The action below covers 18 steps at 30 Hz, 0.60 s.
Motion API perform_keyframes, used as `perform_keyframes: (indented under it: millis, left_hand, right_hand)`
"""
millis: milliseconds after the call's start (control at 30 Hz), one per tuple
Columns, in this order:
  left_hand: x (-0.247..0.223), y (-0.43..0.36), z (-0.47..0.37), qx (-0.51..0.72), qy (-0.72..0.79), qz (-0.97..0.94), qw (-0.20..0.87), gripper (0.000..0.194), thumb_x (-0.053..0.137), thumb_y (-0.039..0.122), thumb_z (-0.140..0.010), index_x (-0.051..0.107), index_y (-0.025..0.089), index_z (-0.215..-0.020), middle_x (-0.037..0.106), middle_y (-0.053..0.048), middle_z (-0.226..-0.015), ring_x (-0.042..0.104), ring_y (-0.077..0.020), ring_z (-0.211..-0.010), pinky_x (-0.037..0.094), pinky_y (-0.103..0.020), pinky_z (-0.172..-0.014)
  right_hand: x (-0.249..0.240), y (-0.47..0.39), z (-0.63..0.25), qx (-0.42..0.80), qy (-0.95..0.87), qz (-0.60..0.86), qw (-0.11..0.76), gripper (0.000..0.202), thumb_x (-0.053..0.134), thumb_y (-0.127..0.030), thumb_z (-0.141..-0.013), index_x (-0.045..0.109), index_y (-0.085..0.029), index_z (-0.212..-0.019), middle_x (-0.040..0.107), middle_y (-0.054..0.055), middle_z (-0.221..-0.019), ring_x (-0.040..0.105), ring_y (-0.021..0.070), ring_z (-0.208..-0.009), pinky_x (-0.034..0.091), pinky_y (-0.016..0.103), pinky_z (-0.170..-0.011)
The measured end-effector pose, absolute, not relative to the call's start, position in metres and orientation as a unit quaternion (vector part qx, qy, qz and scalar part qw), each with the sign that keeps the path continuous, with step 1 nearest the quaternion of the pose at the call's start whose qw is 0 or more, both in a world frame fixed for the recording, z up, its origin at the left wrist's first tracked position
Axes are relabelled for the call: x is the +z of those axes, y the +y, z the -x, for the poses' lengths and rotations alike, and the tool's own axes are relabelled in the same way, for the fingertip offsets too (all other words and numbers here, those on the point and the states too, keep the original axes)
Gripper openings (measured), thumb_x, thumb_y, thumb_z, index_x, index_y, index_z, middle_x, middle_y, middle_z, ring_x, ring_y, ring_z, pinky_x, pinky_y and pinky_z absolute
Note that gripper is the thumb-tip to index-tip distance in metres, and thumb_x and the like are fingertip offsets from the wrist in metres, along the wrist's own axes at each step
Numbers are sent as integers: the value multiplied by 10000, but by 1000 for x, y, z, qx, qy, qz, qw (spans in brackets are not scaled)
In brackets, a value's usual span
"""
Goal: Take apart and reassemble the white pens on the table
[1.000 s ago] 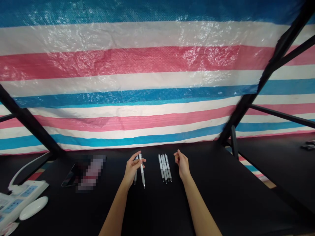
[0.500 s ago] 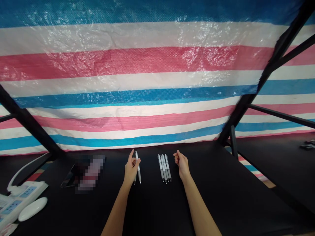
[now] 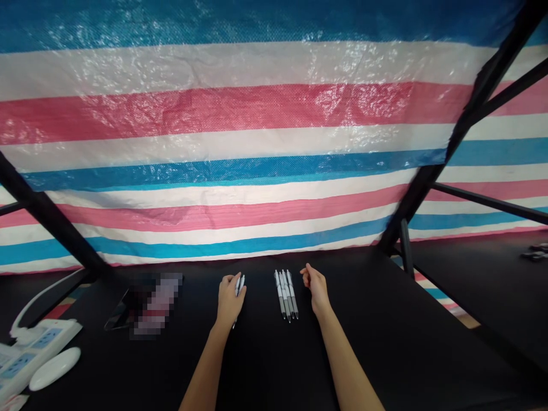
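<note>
White and grey pens (image 3: 240,284) lie under my left hand (image 3: 230,299), whose fingers are closed round them; their upper ends show between thumb and fingers, and a tip shows below the palm. To the right, several white pens with grey grips (image 3: 286,295) lie side by side on the black table (image 3: 274,365), tips toward me. My right hand (image 3: 315,288) is just right of this row, apart from it, its fingers curled in. Whether anything small is inside the right fingers is hidden.
At the left lie a dark phone-like device (image 3: 124,308), partly pixelated, a white power strip (image 3: 38,348) with a cable, and a white oval object (image 3: 55,368). Black frame bars (image 3: 64,228) stand on both sides before a striped sheet (image 3: 257,108). Small dark items (image 3: 537,251) lie far right.
My left hand has closed over the pens beside it, its raised index finger now bent down, and the pens are more hidden and tilted. The right hand and the pen row stay in place.
</note>
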<state>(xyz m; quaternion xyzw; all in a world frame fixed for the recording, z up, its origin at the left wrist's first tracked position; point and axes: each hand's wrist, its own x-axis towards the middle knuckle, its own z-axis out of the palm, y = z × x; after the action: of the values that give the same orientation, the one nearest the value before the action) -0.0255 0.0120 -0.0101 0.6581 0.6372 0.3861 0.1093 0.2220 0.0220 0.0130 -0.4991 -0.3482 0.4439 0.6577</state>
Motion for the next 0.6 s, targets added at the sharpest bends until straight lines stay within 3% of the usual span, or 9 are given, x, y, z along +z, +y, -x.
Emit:
perform_keyframes:
  millis: [233,433,600]
  left_hand:
    - [-8,11,24,371,648,-659,90,359,503,294,-757,627,199,-1080,520,-88,-972,526,-258,-938,429,-394,-836]
    - [-3,7,23,359,667,-646,87,334,516,297,-760,628,185,-1054,544,-101,-977,537,-265,-918,425,-408,-816]
    - [21,-1,16,487,631,-596,94,296,495,394,-800,610,197,-988,589,-86,-929,562,-236,-845,424,-397,-810]
  right_hand:
    - [16,16,-221,333,-513,605,510,293,597,-451,-684,575,-204,-529,450,-35,-459,415,125,-479,271,246,-497]
    - [17,13,-221,244,-621,658,350,98,561,-302,-729,618,-230,-694,549,-30,-562,503,136,-541,287,237,-537]
    - [23,8,-220,195,-660,668,283,55,557,-262,-747,600,-228,-746,574,-35,-596,516,134,-571,283,238,-584]
